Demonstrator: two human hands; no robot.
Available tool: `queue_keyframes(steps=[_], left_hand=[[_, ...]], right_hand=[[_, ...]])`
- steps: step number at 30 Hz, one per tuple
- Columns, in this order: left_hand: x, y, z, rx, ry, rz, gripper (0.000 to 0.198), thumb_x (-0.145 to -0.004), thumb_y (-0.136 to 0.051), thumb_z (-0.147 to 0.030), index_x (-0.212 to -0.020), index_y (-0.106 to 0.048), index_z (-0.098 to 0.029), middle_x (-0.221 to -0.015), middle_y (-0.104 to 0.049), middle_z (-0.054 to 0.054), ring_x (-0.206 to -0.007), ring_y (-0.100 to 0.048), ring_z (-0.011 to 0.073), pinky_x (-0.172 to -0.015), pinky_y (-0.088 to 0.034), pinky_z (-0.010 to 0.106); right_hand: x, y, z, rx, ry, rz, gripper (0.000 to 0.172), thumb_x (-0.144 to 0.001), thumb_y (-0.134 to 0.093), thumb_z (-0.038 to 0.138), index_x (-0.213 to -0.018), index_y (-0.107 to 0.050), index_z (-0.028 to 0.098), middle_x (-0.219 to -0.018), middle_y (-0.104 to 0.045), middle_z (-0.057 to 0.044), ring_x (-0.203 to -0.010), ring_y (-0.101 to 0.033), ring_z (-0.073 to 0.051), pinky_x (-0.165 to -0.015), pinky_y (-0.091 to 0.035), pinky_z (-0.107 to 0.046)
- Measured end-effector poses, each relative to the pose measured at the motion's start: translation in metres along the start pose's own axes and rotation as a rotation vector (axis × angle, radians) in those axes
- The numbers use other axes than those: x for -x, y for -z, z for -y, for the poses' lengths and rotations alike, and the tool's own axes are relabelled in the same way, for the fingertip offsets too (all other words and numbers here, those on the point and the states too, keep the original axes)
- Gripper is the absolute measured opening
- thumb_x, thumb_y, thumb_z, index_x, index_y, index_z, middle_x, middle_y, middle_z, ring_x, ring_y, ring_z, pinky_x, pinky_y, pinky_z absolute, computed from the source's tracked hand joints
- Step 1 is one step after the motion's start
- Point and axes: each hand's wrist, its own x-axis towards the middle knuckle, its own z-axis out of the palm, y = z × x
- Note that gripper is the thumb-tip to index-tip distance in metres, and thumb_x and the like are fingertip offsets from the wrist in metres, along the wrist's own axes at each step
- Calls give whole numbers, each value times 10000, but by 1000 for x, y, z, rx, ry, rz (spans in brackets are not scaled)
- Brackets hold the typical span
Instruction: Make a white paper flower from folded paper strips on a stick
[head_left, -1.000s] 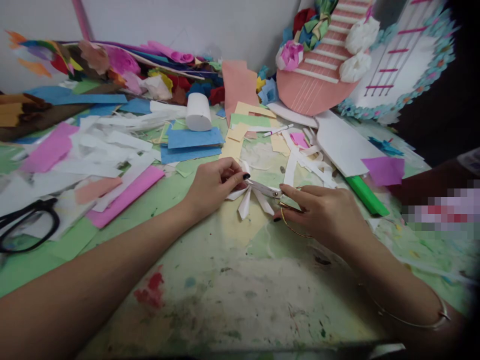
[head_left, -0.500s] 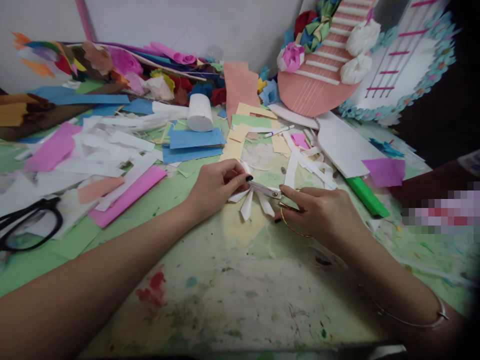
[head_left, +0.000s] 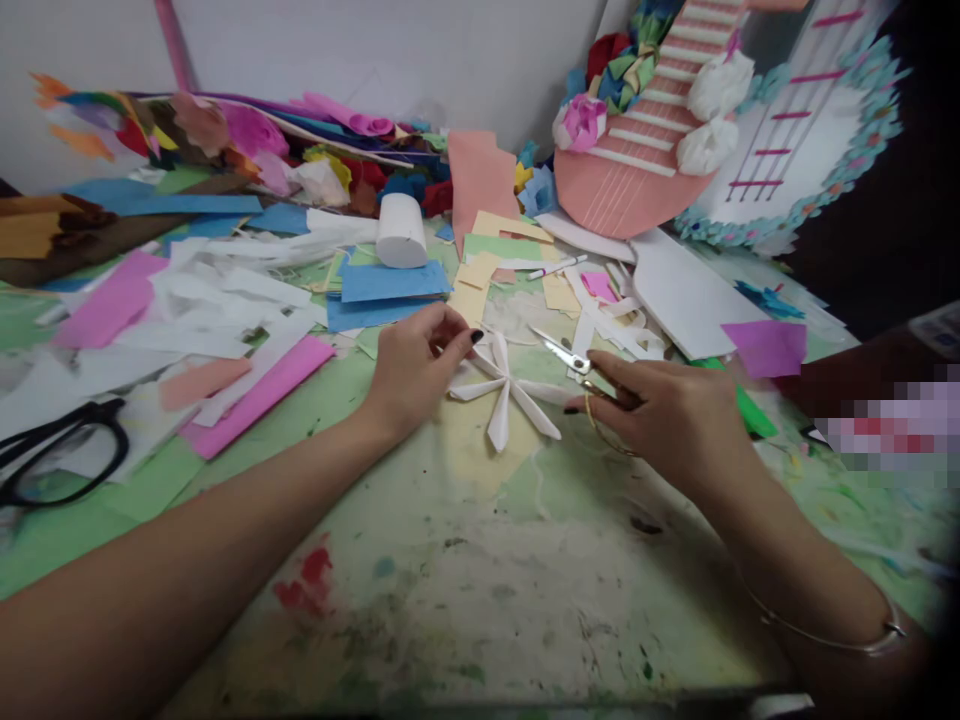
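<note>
A white paper flower (head_left: 504,390) made of looped strips lies on the paint-stained green table (head_left: 465,560). My left hand (head_left: 416,365) rests just left of it, fingers curled, thumb and forefinger pinching one petal's tip. My right hand (head_left: 671,420) grips small gold-handled scissors (head_left: 570,358), whose blades point up-left and sit just right of the flower, apart from it.
Paper scraps in pink, blue, white and yellow cover the far half of the table. A white tape roll (head_left: 401,230) stands behind them. Black-handled scissors (head_left: 56,455) lie at the left edge. A pink paper guitar (head_left: 637,150) leans at the back right, a green marker (head_left: 750,410) beside my right hand.
My right hand has pulled the small scissors away from the flower to the right. The flower now lies spread flat, my left hand still pinching a petal.
</note>
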Motion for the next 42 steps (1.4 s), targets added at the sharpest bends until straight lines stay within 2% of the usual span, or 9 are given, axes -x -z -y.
queue_keyframes(steps=[4,9,13,16,19,22,26,29,42], left_hand=[[-2,4,0,-193,-67,-72,63,-717,-648,-146,-731,-592,-173,-710,-616,4,-612,-520,116,-583,-414,263],[2,0,-7,-304,-159,113,197,-779,-603,-222,-587,-598,-177,-611,-603,12,-630,-502,139,-623,-384,298],[5,-5,-9,-359,-209,209,207,-799,-575,-244,-618,-654,-182,-629,-630,26,-661,-514,155,-658,-386,312],[4,-8,-7,-352,-212,239,204,-794,-564,-231,-622,-668,-191,-639,-641,32,-674,-528,166,-661,-391,317],[4,-9,-7,-307,-218,237,183,-781,-566,-218,-630,-670,-201,-646,-651,30,-673,-535,171,-660,-394,323],[4,-10,-9,-259,-227,237,148,-763,-573,-202,-648,-667,-201,-660,-658,23,-660,-533,164,-661,-399,321],[5,-10,-12,-229,-189,236,118,-745,-582,-186,-655,-659,-190,-675,-654,27,-679,-544,165,-647,-408,302],[4,-10,-12,-204,-180,245,104,-735,-591,-186,-656,-657,-186,-677,-649,25,-703,-558,170,-644,-414,292],[7,-16,-13,-278,-356,195,117,-676,-548,-116,-601,-498,-192,-618,-541,-4,-674,-485,156,-638,-383,287]], right_hand=[[-6,6,-15,98,-214,68,239,-802,-565,320,-932,-712,183,-626,-653,-65,-546,-565,-204,-511,-269,-278],[-9,2,-30,88,-293,210,211,-792,-526,226,-925,-683,178,-685,-654,-66,-582,-551,-199,-512,-264,-283],[-7,-6,-35,63,-186,236,265,-812,-499,197,-990,-689,147,-785,-663,-107,-695,-582,-228,-578,-355,-308],[-7,-7,-27,-2,-104,62,272,-825,-501,179,-1006,-700,134,-898,-673,-143,-852,-600,-271,-708,-435,-370],[-9,-9,-6,-224,-12,-95,250,-848,-527,179,-1039,-685,145,-979,-677,-130,-939,-610,-250,-803,-466,-371],[-12,-16,18,-416,100,-10,203,-853,-562,179,-1033,-654,173,-989,-673,-102,-920,-612,-214,-790,-479,-335],[-19,-30,36,-481,59,70,131,-870,-573,186,-993,-610,159,-925,-646,-86,-842,-580,-187,-750,-459,-304],[-26,-35,38,-483,34,77,41,-877,-543,160,-883,-583,168,-864,-622,-65,-804,-547,-177,-730,-427,-290],[-32,-47,37,-384,230,42,164,-791,-419,44,-764,-418,206,-825,-524,-56,-782,-414,-197,-694,-343,-304]])
